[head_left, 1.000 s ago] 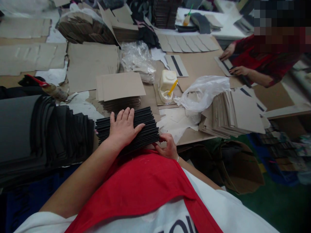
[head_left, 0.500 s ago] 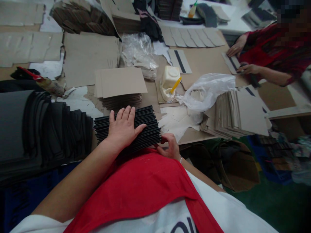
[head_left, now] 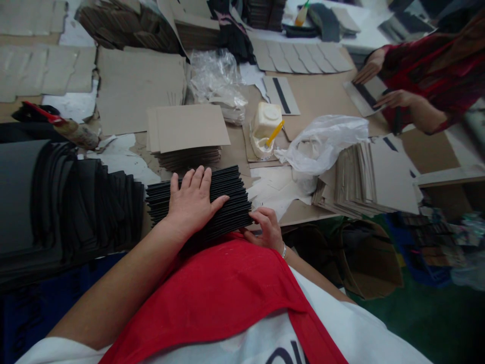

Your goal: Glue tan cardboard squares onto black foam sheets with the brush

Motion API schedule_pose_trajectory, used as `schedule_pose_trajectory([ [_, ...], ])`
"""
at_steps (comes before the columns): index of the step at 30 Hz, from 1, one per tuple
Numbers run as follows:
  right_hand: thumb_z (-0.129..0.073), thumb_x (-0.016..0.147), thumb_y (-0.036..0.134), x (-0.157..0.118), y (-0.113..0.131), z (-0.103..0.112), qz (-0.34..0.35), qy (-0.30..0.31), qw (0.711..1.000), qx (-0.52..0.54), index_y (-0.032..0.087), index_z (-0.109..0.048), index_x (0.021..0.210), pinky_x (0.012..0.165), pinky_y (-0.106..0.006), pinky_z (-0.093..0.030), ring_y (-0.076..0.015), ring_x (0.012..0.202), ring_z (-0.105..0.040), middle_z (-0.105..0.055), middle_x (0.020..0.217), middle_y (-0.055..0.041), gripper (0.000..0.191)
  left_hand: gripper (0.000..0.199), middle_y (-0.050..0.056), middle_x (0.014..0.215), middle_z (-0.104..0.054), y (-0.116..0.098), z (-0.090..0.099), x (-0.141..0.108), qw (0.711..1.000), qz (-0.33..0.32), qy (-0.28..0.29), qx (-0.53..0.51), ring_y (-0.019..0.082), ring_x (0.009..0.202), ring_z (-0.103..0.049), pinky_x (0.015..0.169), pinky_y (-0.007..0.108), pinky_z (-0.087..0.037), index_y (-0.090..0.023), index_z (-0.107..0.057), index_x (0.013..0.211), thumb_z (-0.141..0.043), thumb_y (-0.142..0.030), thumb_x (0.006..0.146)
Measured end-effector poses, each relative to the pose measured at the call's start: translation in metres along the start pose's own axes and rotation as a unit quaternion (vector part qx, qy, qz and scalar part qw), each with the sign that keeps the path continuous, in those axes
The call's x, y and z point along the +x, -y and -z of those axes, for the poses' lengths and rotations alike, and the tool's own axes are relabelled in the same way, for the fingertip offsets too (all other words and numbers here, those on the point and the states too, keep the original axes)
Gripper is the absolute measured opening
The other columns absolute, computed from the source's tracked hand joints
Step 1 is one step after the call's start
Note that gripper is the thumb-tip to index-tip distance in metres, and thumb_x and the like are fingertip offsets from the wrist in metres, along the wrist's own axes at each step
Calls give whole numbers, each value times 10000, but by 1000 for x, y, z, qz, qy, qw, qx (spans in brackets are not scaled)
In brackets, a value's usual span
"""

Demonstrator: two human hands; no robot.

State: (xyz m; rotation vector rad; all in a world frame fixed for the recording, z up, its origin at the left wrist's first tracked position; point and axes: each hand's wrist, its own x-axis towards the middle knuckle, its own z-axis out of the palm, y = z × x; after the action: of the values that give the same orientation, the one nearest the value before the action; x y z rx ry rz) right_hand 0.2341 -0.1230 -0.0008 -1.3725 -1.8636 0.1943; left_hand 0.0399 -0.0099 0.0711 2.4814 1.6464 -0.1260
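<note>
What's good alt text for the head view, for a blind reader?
Left hand spread across a stack of thin black panels, right hand at its right end. Cardboard stack beyond; person at far right handles a striped card.

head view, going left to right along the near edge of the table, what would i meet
Pile of dark sheets → black stack with the left hand on it → right hand → leaning stack of grey-brown boards

A yellow stick [head_left: 275,133] leans in a white container [head_left: 267,121].
</note>
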Motion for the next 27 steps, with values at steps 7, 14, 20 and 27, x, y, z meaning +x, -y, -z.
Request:
schedule_pose_trajectory([
  [7,-644,739,222,2,-1,2,11,5,1000,-6,266,-425,1229,812,-404,-532,-230,1014,-547,-529,1088,-82,538,745,123,1518,-279,0,0,0,1000,-1,-1,-2,302,1379,-259,1120,528,-107,-148,-235,1473,-264,-604,884],
  [14,-632,731,220,2,-1,0,-10,15,1000,10,230,-349,1320,715,-369,-554,-228,972,-559,-517,1111,-111,654,744,129,1521,-270,0,0,0,1000,-2,-1,-1,304,1383,-250,1119,528,-104,-144,-229,1473,-258,-601,887],
  [20,-623,727,203,3,0,2,-33,36,998,30,233,-359,1318,699,-358,-545,-220,946,-553,-505,1127,-107,648,749,131,1522,-266,-1,0,0,1000,-1,0,-3,310,1386,-241,1119,531,-100,-141,-225,1475,-276,-598,883],
  [27,-645,714,223,5,0,3,-72,51,993,72,235,-366,1306,659,-351,-529,-190,840,-533,-491,1104,-95,655,734,119,1519,-277,-1,0,0,1000,1,-4,-10,312,1385,-246,1120,537,-96,-167,-230,1477,-307,-587,880],
])
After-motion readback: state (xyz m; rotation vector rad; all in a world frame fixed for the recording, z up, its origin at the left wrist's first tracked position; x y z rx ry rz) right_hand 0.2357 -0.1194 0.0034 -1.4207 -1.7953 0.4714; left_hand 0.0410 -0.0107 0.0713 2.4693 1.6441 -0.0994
